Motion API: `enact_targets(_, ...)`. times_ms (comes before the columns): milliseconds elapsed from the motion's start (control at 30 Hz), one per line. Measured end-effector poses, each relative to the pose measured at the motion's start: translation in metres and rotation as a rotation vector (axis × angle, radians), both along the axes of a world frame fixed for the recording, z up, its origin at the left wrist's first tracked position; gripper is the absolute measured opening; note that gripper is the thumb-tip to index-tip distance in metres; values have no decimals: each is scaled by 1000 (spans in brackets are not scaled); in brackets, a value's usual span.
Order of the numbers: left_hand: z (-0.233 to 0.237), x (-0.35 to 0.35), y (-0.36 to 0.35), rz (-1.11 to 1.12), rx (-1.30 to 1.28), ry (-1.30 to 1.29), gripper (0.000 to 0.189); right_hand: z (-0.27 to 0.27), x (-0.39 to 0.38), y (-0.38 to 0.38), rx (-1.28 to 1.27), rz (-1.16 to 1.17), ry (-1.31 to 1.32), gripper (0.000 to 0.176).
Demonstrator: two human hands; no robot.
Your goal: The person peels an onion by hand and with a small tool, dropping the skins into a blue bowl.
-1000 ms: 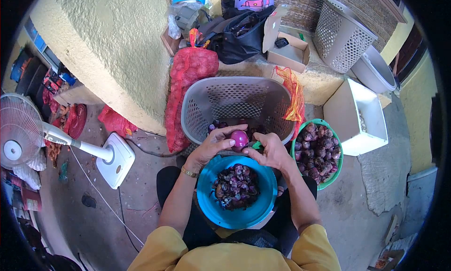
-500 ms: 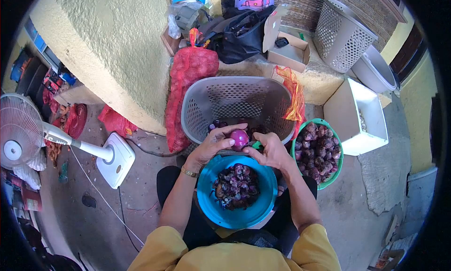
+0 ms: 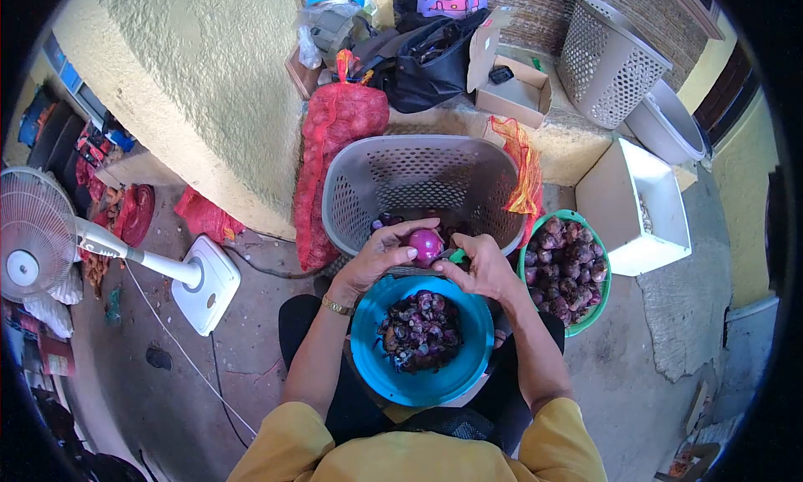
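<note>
A peeled red onion (image 3: 423,247) is in my left hand (image 3: 381,260), gripped between thumb and fingers. Close beside it, my right hand (image 3: 478,269) is closed on a small knife (image 3: 457,257) with a green handle; its blade is mostly hidden by the fingers and the onion. Below both hands, a blue basin (image 3: 373,372) holds a heap of onion skins and trimmings (image 3: 421,331). Just beyond the hands stands a grey perforated basket (image 3: 351,189), with a few onions (image 3: 386,220) visible at its bottom.
Unpeeled onions fill a green-rimmed tub (image 3: 604,285) on the right. A full red mesh sack (image 3: 330,147) leans left of the basket. Further out are a white box (image 3: 623,206), a standing fan (image 3: 38,235) with its cable on the floor, and a black bag (image 3: 427,72).
The onion has turned slightly in my left hand. Both hands stay in almost the same place over the basin.
</note>
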State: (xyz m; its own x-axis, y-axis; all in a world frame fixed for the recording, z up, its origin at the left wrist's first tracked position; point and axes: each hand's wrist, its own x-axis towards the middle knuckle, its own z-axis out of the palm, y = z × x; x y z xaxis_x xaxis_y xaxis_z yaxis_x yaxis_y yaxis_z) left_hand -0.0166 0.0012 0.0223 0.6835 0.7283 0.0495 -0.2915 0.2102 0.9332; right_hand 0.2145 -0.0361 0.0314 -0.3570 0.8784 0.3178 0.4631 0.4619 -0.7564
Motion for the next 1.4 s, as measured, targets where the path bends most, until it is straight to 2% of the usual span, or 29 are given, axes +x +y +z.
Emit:
enact_targets(367, 2, 0, -1, -2, 11, -2, 64, 2, 1, 0, -99, 20, -64, 42)
enact_targets(1100, 0, -2, 2, 42, 32, -45, 62, 5, 1, -1, -88, 1, -71, 45)
enact_targets(1400, -1, -2, 3, 4, 26, -26, 64, 1, -2, 0, -6, -31, 54, 39)
